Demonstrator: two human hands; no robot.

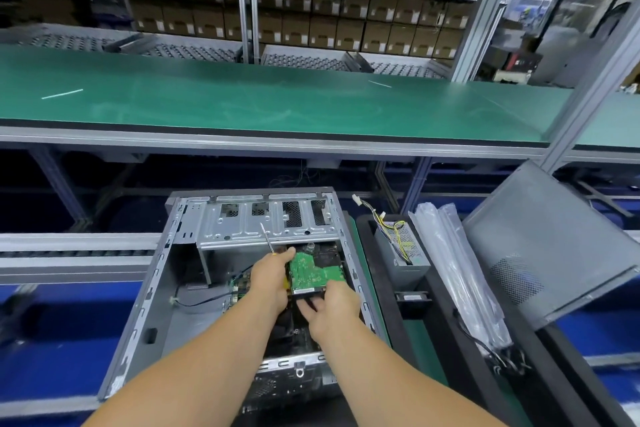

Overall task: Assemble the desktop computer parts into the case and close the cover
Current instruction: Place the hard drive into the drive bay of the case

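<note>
An open grey computer case (149, 295) lies on its side in front of me, its drive cage (263, 222) at the far end. Inside it, a hard drive (317, 274) sits with its green circuit board facing up. My left hand (268, 279) grips a screwdriver (267, 236), shaft pointing up and away, and its thumb touches the drive's left edge. My right hand (332, 310) holds the drive's near edge with its fingers curled under it. A small green board with a black cable (239, 284) sits left of the drive.
A power supply (403, 250) with yellow and black wires stands in a black tray right of the case. Clear plastic bags (460, 274) lie beside it. The grey side cover (547, 239) leans further right. A green conveyor (277, 100) runs behind.
</note>
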